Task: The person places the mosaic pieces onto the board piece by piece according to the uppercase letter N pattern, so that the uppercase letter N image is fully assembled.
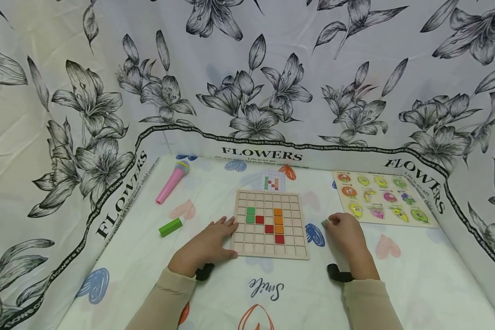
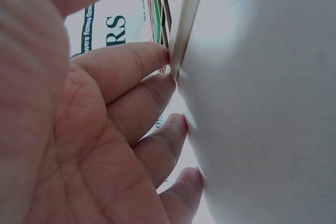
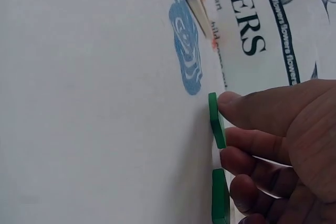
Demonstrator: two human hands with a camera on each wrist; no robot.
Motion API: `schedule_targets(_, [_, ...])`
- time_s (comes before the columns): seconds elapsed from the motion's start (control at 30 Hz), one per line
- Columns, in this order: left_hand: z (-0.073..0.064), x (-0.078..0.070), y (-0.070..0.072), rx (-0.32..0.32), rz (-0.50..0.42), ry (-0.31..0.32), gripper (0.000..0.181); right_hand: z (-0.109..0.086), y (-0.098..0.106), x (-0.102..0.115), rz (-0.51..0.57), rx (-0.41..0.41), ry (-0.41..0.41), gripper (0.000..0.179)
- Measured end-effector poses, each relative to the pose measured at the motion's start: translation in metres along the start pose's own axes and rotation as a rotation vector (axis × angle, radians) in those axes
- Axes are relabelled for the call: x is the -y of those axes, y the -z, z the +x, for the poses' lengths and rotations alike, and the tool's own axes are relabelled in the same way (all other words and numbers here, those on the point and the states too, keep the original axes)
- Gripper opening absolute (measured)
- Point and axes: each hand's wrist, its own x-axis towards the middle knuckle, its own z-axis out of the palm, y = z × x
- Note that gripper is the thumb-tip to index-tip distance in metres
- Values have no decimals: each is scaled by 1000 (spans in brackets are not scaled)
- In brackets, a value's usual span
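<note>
A wooden grid board (image 1: 268,196) lies on the cloth, holding green tiles (image 1: 250,211), red tiles (image 1: 269,229) and orange tiles (image 1: 278,212) in its cells. Beside its left edge my left hand (image 1: 208,240) rests with fingers spread, fingertips at the board's side and thumb by the near left corner. To the right of the board, my right hand (image 1: 348,236) pinches a small green tile (image 3: 214,116) between thumb and fingers, just above the cloth. Under the curled fingers lies another green tile (image 3: 219,198), hidden by the hand in the head view.
A small pattern card (image 1: 272,180) with coloured squares touches the board's far edge. Left of the board are a green block (image 1: 170,227) and a pink toy microphone (image 1: 173,182). A fruit picture board (image 1: 379,197) lies at the back right, and flowered cloth (image 1: 255,91) walls the table.
</note>
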Motion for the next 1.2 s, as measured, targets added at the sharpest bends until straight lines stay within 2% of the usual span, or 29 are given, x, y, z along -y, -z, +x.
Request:
schedule_targets(0.43, [-1, -1, 0, 1, 0, 0, 89, 1, -6, 4, -2, -22, -15, 26])
schedule_targets(0.67, [-1, -2, 1, 7, -1, 1, 88, -3, -10, 15, -2, -88, 39, 16])
schedule_targets(0.83, [-1, -2, 2, 9, -2, 0, 87, -12, -21, 49, -9, -109, 122, 14])
schedule_targets(1.07, [-2, -3, 3, 0, 4, -13, 88, -26, -60, 116, 35, 20, 269, 9])
schedule_targets(1.2, [-3, -4, 5, -12, -4, -37, 87, -30, -81, 143, 33, 72, 350, 11])
